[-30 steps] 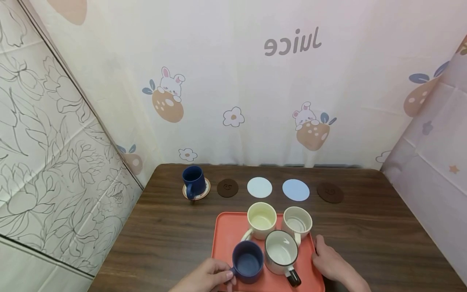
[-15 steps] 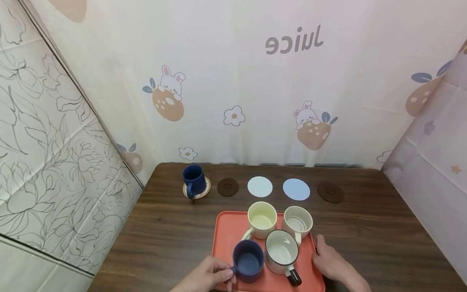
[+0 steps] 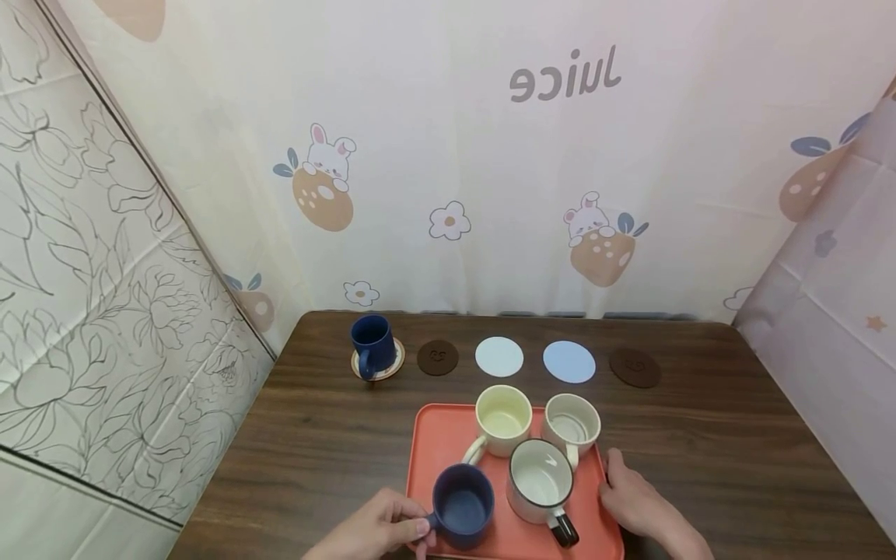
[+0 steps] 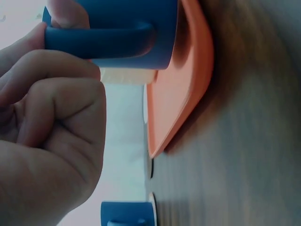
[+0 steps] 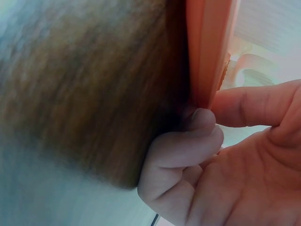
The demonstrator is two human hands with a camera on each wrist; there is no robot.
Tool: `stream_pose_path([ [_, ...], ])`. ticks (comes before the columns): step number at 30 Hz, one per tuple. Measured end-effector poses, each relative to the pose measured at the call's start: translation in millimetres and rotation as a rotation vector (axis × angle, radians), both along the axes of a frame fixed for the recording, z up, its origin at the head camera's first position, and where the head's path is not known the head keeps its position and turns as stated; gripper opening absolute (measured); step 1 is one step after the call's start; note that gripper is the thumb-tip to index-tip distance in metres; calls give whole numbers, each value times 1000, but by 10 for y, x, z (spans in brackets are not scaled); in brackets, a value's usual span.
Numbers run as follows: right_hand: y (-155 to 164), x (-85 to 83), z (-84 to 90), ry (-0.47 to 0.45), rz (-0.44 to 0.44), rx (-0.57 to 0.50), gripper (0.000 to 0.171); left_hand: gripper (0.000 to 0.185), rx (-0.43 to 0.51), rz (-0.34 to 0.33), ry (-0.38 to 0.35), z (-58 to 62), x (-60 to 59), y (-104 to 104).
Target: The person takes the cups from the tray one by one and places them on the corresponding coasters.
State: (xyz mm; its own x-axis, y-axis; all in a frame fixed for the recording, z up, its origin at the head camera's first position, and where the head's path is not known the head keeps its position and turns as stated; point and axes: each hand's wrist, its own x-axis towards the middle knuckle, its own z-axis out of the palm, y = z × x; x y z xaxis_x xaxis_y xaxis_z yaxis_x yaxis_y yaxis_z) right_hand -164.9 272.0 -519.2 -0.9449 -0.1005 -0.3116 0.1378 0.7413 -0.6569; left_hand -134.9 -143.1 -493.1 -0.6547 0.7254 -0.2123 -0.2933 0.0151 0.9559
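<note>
Here we are, a tray-load of cups in play, so call twelve o'clock the patterned wall and the middle of the clock the red tray (image 3: 437, 443). The left hand (image 3: 374, 529) grips the handle (image 4: 101, 42) of the navy mug (image 3: 462, 509), fingers curled about it, and that mug sits at eight o'clock, over the tray; whether its base touches the tray or rides just clear, I can't tell. Over at three, the right hand (image 3: 644, 498) pinches the tray's edge. Now the tally! Out at ten, on the wooden table (image 3: 315, 459), a blue cup (image 3: 374, 342) stands upright on a patterned coaster (image 3: 398, 362): one place filled. Four coasters lie bare: a brown coaster (image 3: 437, 358) at eleven, the white coaster (image 3: 499, 357) at twelve, the pale blue coaster (image 3: 569, 362) at one and a second brown coaster (image 3: 635, 368) towards two. Besides the navy mug, three more wait on the tray: the yellow mug (image 3: 504, 420) near twelve, the beige mug (image 3: 570, 424) between one and two, and the black-rimmed mug (image 3: 539, 482) just off centre, its black handle aimed at five. Early days, I'd judge: one cup placed, four left, a coaster apiece.
</note>
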Motion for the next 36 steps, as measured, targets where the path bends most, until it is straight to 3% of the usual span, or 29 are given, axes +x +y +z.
stream_pose_path([
  [4, -3, 0, 10, 9, -2, 5, 12, 33, -11, -21, -2, 56, -42, -144],
  [9, -3, -9, 22, 4, -3, 6, 13, 34, -33, -20, 116, 120, -109, -288],
  [13, 5, -17, 14, -14, 1, 0, 14, 33, -57, 6, 160, 148, -145, -359],
  [21, 8, -1, -5, 21, 6, 23, 13, 33, -173, 112, 144, 160, -185, -403],
  [27, 3, 6, 8, 23, 9, 22, 13, 37, -195, 164, 155, 156, -259, -351],
  [36, 20, -13, -23, 18, 8, 18, 13, 37, -253, 380, 96, 121, -388, -123],
])
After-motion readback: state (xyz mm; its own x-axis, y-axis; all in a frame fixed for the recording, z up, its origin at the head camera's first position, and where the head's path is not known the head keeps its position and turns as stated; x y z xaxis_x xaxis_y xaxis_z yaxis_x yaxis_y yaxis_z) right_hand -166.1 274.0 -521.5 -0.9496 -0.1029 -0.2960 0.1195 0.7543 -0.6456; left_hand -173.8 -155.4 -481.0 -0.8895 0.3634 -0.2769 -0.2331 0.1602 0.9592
